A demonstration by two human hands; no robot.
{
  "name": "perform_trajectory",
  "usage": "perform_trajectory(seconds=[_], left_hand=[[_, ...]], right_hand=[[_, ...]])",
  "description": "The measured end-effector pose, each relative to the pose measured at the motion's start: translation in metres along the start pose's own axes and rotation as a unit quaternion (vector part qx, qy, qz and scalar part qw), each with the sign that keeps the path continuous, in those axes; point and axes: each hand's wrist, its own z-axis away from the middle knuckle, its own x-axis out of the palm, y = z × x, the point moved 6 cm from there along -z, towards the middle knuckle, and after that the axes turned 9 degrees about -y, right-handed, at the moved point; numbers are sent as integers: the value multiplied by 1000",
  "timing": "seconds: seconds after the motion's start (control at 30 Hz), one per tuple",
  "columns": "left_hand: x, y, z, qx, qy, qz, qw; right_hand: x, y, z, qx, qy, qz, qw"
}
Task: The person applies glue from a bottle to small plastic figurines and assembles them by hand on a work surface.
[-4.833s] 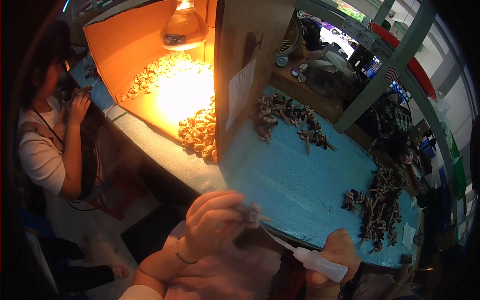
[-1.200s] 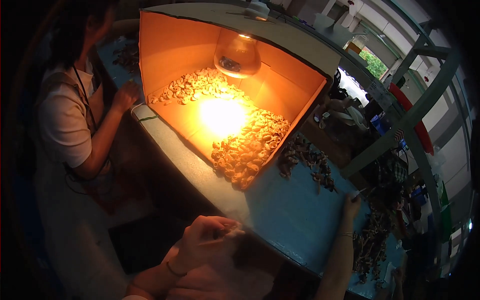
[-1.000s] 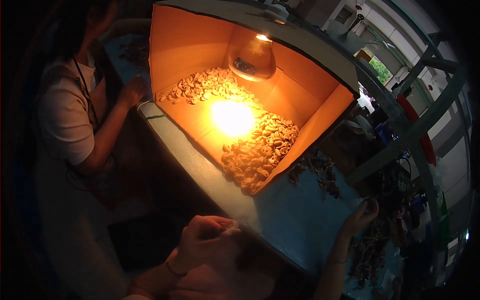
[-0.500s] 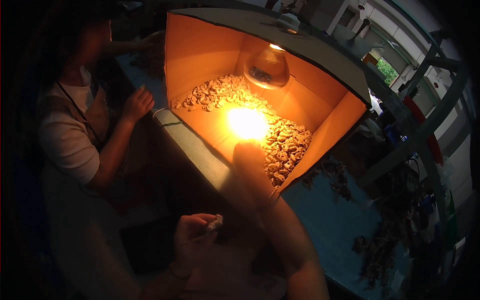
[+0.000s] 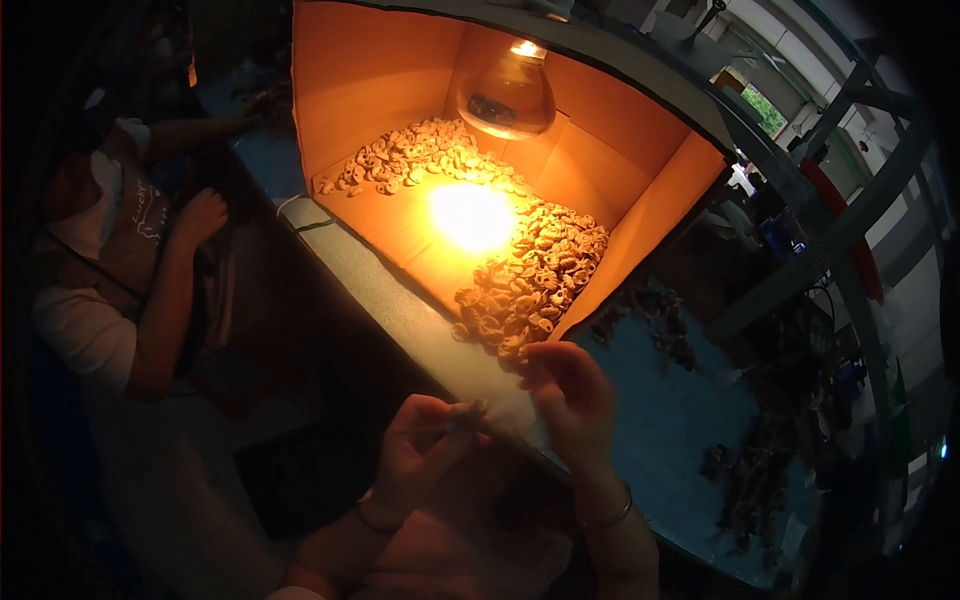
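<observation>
My left hand (image 5: 415, 455) is raised in front of me and pinches a small dark piece (image 5: 470, 412) between thumb and fingertips. Just to its right, my right hand (image 5: 570, 400) hovers with its fingers loosely curled and apart, and I see nothing in it. A bracelet circles that wrist. The right fingertips are close to the front end of a heap of small tan curled pieces (image 5: 530, 290). This heap spills out of an orange cardboard box (image 5: 380, 70) lit by a hanging bulb (image 5: 505, 90).
The box stands on a blue-topped table (image 5: 660, 420) with a pale front edge. Dark clumps of pieces (image 5: 650, 320) lie right of the box, more (image 5: 750, 485) farther right. A seated person (image 5: 110, 280) works at the left. Green metal posts (image 5: 850, 230) rise behind.
My right hand has come back from the far right of the table to just beside my left hand. The left hand still pinches its small piece. The view has swung left toward the box.
</observation>
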Motion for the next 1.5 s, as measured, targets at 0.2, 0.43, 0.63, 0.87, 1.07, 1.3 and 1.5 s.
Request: perform_trajectory(seconds=[0.2, 0.43, 0.63, 0.87, 1.07, 1.3, 1.5], left_hand=[[58, -12, 0, -65, -192, 137, 970], [90, -31, 8, -144, -240, 149, 948], [110, -38, 14, -167, -253, 183, 935], [121, -41, 17, -183, -269, 227, 918], [122, -44, 22, -235, -254, 252, 904], [128, -44, 21, -247, -246, 328, 878], [123, -30, 15, -160, -250, 183, 937]], right_hand=[[-39, -16, 50, -91, 76, -17, 993], [-62, -44, 79, -181, 0, 195, 964], [-78, -49, 96, -190, -12, 275, 942], [-85, -52, 103, -203, -5, 238, 950], [-86, -54, 107, -234, -30, 268, 934], [-82, -58, 108, -261, -54, 284, 921], [-84, -49, 108, -259, -59, 243, 933]])
